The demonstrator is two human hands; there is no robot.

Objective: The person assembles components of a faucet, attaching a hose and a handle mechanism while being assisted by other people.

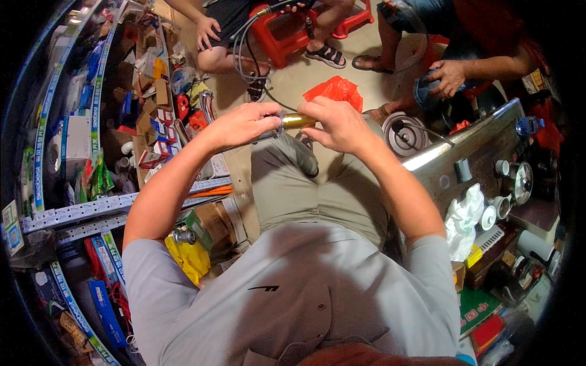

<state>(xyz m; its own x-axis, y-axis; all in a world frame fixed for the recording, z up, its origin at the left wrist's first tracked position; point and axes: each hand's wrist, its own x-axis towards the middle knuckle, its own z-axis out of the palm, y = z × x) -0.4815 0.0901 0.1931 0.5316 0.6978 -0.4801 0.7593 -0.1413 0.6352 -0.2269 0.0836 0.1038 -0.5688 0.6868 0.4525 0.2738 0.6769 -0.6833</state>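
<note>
A short, shiny gold-coloured cylinder (pixel 296 121) is held level between my hands, above my knees. My right hand (pixel 343 126) pinches its right end, thumb below and fingers above. My left hand (pixel 245 126) is closed at the other end, around a paler, clear-looking part (pixel 280 124) next to the gold one. Along the underside of my left hand runs a thin, dark, shiny edge that I cannot make out. My palms and fingers hide both ends of the piece.
Crowded shelves (pixel 91 204) of boxed goods stand on my left. At right is a metal-edged counter (pixel 448 143) with fittings and a white plastic bag (pixel 465 218). Ahead are a red bag (pixel 336 90), a red stool (pixel 274 46), a coiled hose (pixel 406 134) and other people's legs and hands.
</note>
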